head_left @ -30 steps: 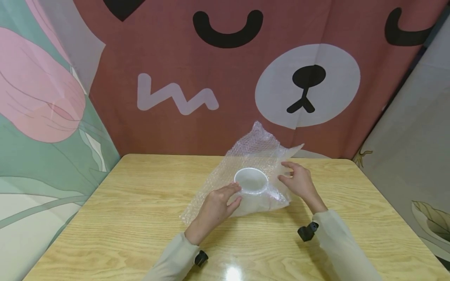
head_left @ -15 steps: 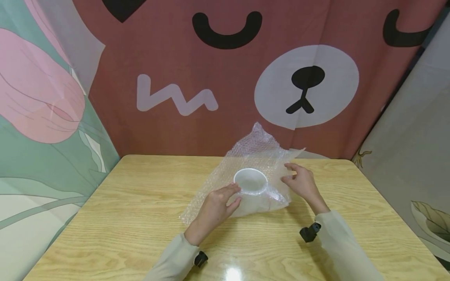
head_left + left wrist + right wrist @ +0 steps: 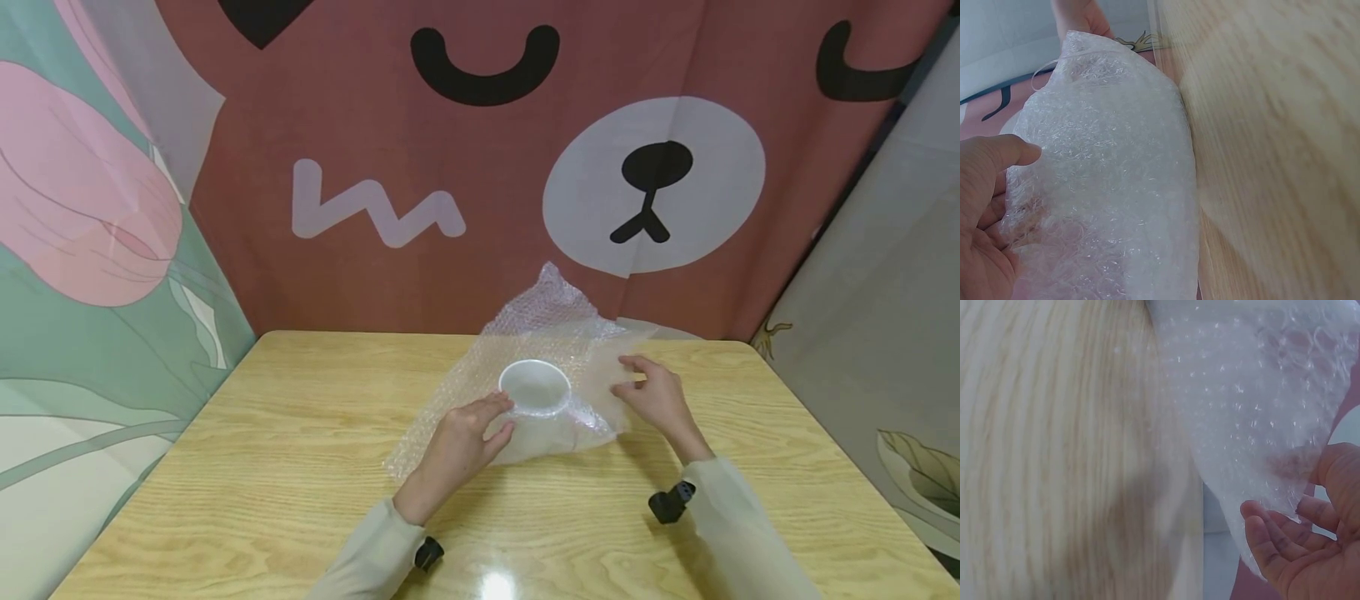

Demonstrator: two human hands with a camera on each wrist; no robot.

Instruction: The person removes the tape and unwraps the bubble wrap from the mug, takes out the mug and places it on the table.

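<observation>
A white cup [image 3: 536, 390] stands upright with its mouth facing up, and bubble wrap [image 3: 465, 375] is wrapped about its near side and spread out behind it. My left hand [image 3: 459, 442] rests its fingertips on the left of the cup's rim, thumb held apart from the fingers. In the left wrist view the left hand's thumb [image 3: 1019, 152] lies at the edge of the wrap, which hides the cup. My right hand [image 3: 658, 398] pinches the right edge of the wrap; in the right wrist view its other fingers [image 3: 1272, 540] are loosely bent beside the film.
Underneath is a light wooden table [image 3: 300, 433]. A reddish printed curtain [image 3: 360, 283] hangs behind its far edge, with a grey curtain [image 3: 862, 333] at the right. Each wrist carries a small black camera [image 3: 671, 502].
The right hand has shifted a little to the right and nearer, and the wrap's right corner has come down and outward with it. Cup and left hand have stayed in place.
</observation>
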